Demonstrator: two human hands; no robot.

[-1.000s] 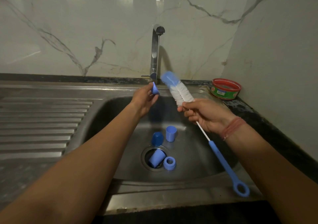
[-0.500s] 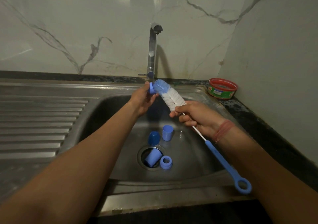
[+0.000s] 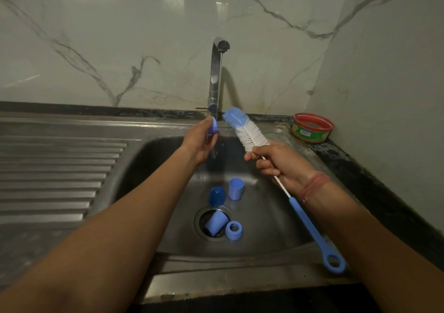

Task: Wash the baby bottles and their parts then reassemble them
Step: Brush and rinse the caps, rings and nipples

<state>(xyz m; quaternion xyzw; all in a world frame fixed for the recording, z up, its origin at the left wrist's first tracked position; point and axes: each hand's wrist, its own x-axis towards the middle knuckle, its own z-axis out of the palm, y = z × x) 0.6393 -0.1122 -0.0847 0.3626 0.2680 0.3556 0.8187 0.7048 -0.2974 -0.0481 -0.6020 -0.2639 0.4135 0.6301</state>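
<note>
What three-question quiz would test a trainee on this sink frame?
1. True or false: the bottle brush is inside the small blue part that the left hand holds.
2. How many blue parts lie in the sink basin? A) two B) four C) six
3. Fill in: the right hand grips the brush just below its ____.

Key: 1. False, they are apart. 2. B. 3. bristles.
</note>
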